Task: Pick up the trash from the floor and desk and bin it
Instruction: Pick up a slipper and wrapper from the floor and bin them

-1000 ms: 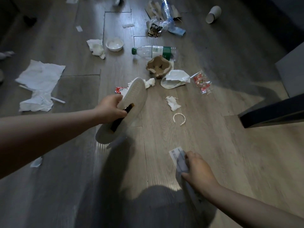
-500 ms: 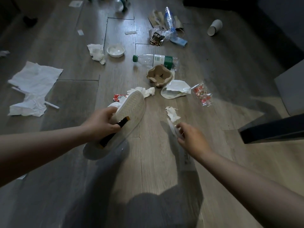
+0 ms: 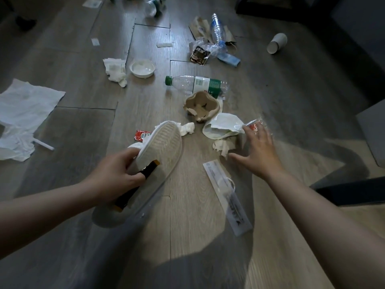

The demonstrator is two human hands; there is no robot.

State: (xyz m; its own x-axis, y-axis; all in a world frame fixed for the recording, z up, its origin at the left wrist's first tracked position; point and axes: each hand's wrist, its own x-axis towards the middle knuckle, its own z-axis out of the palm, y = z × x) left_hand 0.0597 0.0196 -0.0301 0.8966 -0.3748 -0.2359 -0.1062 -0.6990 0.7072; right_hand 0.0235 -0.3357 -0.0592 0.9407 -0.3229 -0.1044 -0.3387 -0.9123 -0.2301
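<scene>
Left hand [image 3: 116,174] grips the shoe [image 3: 164,147]; right hand [image 3: 258,151], fingers spread and empty, hovers over the tissue [image 3: 223,146]. It is likely light, soft and easily torn: pinch its crumpled bulk.

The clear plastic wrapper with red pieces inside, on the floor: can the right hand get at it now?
Probably yes. The right hand is open and empty, with its spread fingertips at the clear plastic wrapper, and nothing lies between them. I cannot tell whether they touch it.

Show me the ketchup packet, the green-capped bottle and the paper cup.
ketchup packet [image 3: 142,135], head view, its red front
green-capped bottle [image 3: 203,84], head view, its label
paper cup [image 3: 278,42], head view, its side wall
</scene>
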